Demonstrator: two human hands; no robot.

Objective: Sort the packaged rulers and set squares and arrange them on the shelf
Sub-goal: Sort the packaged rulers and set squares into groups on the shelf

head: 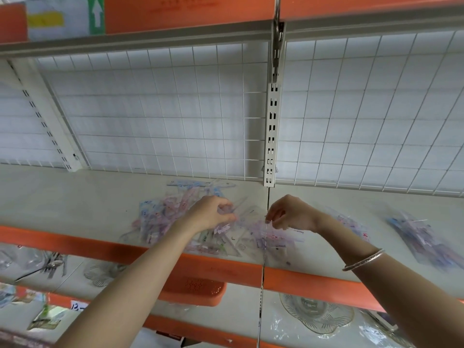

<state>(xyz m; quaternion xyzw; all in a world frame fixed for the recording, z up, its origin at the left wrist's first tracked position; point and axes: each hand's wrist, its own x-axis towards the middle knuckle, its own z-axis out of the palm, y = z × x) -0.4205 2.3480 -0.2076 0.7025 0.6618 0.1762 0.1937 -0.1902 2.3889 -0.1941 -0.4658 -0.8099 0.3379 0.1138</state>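
A loose heap of clear packets of rulers and set squares (160,222) lies on the white shelf (62,202), spreading from the back wall to the orange front edge. My left hand (211,214) is over the heap with fingers curled, pinching a clear packet (241,209). My right hand (291,213), a silver bangle on its wrist, pinches the edge of another packet (273,234) near the shelf seam. A separate stack of packets (424,239) lies at the right. A few more packets (351,222) lie just right of my right wrist.
A white wire grid (163,109) backs the shelf, with a slotted upright post (271,131) at the seam. An orange shelf (175,11) hangs overhead. Below are glass dishes (316,315), an orange plastic basket (195,290), cutlery (52,264) and a price tag.
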